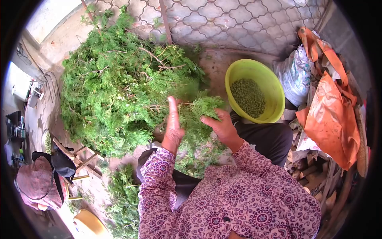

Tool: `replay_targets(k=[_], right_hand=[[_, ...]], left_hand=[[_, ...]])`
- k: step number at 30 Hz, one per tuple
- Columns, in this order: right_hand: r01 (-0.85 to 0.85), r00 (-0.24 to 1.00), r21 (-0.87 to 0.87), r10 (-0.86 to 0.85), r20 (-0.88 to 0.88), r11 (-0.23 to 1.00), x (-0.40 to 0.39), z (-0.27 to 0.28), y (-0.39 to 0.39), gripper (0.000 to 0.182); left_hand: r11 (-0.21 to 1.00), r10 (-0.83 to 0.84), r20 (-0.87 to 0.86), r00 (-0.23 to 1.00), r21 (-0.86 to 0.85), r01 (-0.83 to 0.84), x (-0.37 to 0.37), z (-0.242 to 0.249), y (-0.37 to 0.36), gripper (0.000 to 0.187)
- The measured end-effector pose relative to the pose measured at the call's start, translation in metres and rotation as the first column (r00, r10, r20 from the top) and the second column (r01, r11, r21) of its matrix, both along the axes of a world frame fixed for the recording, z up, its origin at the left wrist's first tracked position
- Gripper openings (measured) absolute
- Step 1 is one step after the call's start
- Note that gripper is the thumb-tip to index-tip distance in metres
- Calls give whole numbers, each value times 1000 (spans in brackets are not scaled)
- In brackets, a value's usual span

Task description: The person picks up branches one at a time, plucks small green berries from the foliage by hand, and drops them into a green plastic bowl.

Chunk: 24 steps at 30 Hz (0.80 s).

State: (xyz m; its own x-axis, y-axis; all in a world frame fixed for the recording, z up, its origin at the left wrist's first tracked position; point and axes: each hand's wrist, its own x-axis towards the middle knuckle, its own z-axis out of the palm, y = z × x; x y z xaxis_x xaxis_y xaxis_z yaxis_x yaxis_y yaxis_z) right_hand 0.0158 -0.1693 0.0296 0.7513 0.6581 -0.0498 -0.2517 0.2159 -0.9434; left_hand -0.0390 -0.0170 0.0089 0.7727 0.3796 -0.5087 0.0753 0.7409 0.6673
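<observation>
In the head view a large heap of green evergreen branches [111, 91] lies in front of me, with brown twigs showing on top. My right hand [223, 128] is closed on a feathery evergreen sprig [205, 106], its thumb along the near side. My left hand [173, 129] is seen edge-on beside the heap, fingers stretched out and apparently holding nothing. Behind it, greenery hides part of the sprig's stem. To the right of my right hand, a yellow-green basin [279, 99] holds many small round green cones or seeds [248, 97].
A wire mesh fence [230, 24] stands behind the heap. On the right are a white sack [296, 75], an orange bag [334, 119] and stacked wood [314, 173]. A person in a hat [36, 179], a wooden stool [81, 161] and a yellow bowl [90, 223] are at the left.
</observation>
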Motion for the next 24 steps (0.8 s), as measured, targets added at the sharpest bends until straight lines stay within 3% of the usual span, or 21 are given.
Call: replay_targets(k=[2, 3, 4, 5, 6, 8, 11, 13, 15, 17, 18, 19, 20, 21, 23, 24], right_hand=[[89, 925, -107, -42, 378, 990, 3, -2, 0, 22], [90, 925, -105, -44, 378, 990, 5, -3, -4, 22], [98, 848, -171, 7, 530, 980, 7, -5, -7, 24], [118, 746, -234, 69, 662, 965, 8, -4, -9, 26], [119, 746, -234, 68, 663, 965, 7, -3, -10, 26], [225, 464, -314, 182, 867, 922, 2, 3, -10, 26], [209, 496, -392, 248, 832, 896, -4, -9, -13, 26], [145, 535, -346, 221, 816, 927, -7, -8, -12, 26], [85, 571, -295, 197, 797, 952, -4, -10, -13, 25], [41, 472, -536, 457, 754, 843, 13, -20, -25, 25], [41, 464, -536, 459, 758, 843, 22, -22, -31, 25], [107, 538, -604, 465, 703, 790, 32, -23, -38, 26], [166, 612, -670, 457, 645, 723, 41, -23, -43, 27], [170, 608, -669, 457, 649, 724, 48, -21, -47, 27], [222, 792, -489, 136, 595, 843, 62, -17, -50, 27], [232, 789, -482, 126, 601, 845, 67, -15, -49, 27]], left_hand=[[999, -18, -50, 999, -29, 17, 3, -3, -10, 80], [994, -59, 89, 994, -81, 67, 4, -2, -12, 75], [984, -93, 228, 969, -127, 125, 5, 0, -13, 70], [977, -34, 227, 973, -197, 80, 6, 6, -9, 51], [977, -35, 228, 973, -198, 82, 7, 4, -4, 51], [985, -2, 195, 981, -171, 36, 10, -8, 2, 35], [978, 94, 183, 979, -200, -57, 15, -16, -1, 28], [979, 132, 174, 976, -177, -101, 14, -13, 0, 27], [997, 71, 155, 985, 19, -75, 9, -5, 3, 20], [993, 49, 154, 987, 101, -65, 5, 8, 2, 20], [982, 27, 144, 989, 179, -53, 5, 11, 1, 20], [979, 3, 177, 984, 198, -39, 5, 8, 1, 20], [980, 5, 182, 983, 196, -42, 5, 7, 1, 20], [965, -44, 174, 984, 264, -3, 5, 6, 0, 20], [914, -125, 193, 973, 404, 37, 6, 3, 1, 21], [911, -134, 199, 971, 410, 42, 6, 2, -1, 21]])
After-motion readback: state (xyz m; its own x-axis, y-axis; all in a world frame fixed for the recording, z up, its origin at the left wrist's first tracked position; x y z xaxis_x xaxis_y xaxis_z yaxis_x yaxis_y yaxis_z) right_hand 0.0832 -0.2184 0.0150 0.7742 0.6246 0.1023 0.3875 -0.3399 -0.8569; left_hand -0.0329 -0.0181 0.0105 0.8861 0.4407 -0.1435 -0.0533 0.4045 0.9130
